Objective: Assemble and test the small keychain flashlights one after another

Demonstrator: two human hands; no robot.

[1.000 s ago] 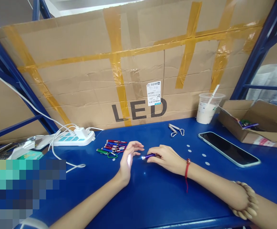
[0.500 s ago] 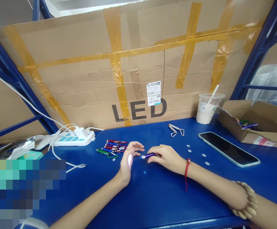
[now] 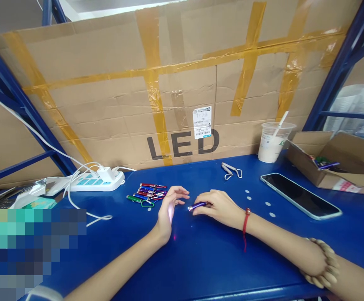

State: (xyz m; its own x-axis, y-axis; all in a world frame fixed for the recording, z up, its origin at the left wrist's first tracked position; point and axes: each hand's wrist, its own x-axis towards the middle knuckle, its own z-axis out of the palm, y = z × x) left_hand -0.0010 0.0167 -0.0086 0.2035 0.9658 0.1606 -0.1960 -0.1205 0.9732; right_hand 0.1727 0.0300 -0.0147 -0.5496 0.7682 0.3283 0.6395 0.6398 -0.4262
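In the head view, the right hand (image 3: 217, 207) pinches a purple flashlight (image 3: 198, 206) between thumb and fingers, its tip aimed towards nine o'clock over the blue table (image 3: 219, 267). The left hand (image 3: 166, 215), at nine o'clock from the flashlight and just apart, is open, fingers loosely bent, holding nothing; pale light shows on its palm. A pink spot (image 3: 174, 237) lies between seven and eight o'clock. Coloured flashlights (image 3: 146, 193) lie between nine and ten, two silver flashlights (image 3: 227, 168) at two, a phone (image 3: 301, 197) at three.
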